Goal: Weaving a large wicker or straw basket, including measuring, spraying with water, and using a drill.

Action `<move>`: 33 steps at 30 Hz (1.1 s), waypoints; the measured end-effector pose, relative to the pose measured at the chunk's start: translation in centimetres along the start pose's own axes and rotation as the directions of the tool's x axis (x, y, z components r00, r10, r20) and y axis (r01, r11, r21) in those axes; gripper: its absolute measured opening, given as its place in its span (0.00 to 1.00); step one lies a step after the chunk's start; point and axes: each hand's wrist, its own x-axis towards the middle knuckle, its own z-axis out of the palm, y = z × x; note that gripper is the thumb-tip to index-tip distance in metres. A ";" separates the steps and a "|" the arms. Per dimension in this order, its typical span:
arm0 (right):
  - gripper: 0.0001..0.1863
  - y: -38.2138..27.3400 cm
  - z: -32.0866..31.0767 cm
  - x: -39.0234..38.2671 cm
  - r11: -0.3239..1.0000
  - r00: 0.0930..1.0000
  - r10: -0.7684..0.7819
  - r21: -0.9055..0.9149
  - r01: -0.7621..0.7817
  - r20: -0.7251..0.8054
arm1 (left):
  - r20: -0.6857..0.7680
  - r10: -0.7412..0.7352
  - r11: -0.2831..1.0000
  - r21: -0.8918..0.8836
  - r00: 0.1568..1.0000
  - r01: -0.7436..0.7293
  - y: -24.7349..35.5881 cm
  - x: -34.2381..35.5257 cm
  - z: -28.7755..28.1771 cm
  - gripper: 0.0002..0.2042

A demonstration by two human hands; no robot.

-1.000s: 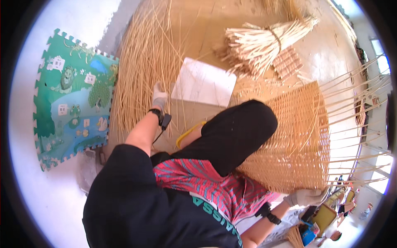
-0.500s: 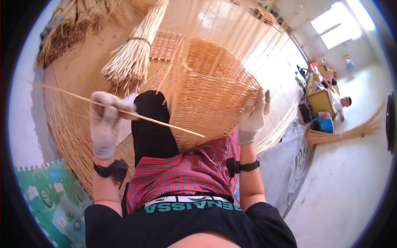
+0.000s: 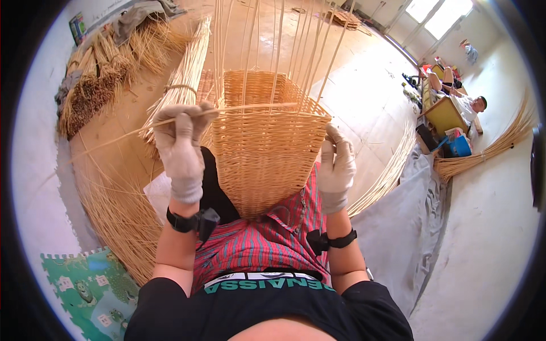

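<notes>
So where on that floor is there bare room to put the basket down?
Bare floor lies right of the basket, up to the grey sheet. Left is crowded: loose canes, a tied bundle and reed heaps.

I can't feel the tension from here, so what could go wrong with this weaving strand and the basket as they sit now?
1. The left hand pinches a long thin strand bent across the basket; a sharp pull may kink or snap it.
2. The right hand alone steadies the basket on the lap; it might tip.
3. The upright stakes point toward the face and could poke.
</notes>
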 end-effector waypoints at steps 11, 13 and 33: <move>0.15 -1.0 2.8 1.4 0.959 0.948 0.129 0.208 -0.194 0.289 | -0.149 -0.260 0.956 0.096 0.954 0.276 -3.7 1.6 -3.1 0.03; 0.15 -2.3 4.9 3.4 0.900 0.928 0.164 0.335 -0.279 0.334 | -0.100 -0.256 0.961 0.080 0.961 0.264 -3.7 2.1 -3.3 0.03; 0.17 -4.2 8.7 8.1 0.840 0.616 0.490 -0.146 -0.522 0.617 | 0.405 -0.161 0.115 0.913 0.900 -0.390 -4.3 14.2 7.9 0.37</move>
